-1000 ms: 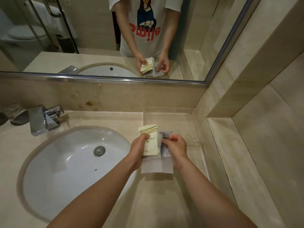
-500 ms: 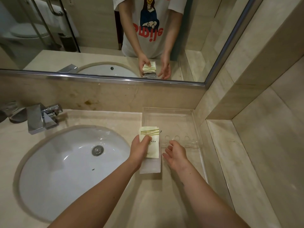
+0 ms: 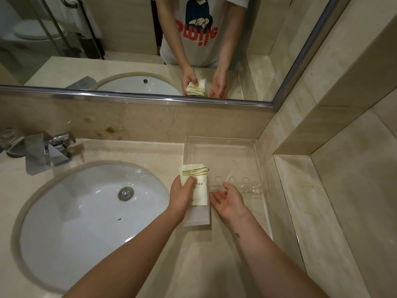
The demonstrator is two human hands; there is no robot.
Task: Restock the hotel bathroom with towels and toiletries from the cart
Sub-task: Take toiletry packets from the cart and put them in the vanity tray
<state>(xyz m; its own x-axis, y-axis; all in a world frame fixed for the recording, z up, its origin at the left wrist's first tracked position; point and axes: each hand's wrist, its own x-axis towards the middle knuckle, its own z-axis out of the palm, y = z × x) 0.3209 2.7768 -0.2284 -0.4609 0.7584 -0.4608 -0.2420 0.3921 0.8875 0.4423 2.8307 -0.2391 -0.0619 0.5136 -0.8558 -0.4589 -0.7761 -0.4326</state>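
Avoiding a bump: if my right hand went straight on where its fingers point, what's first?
Probably the sachets the left hand grips, just beyond the right hand; depth is unclear.

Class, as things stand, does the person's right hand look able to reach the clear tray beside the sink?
Probably yes. The right hand is open, holds nothing and hangs over the clear tray; nothing lies between them. The left hand grips the sachets beside it.

Cream, green-striped toiletry sachets [image 3: 196, 186] fanned upright over clear tray [image 3: 221, 139]
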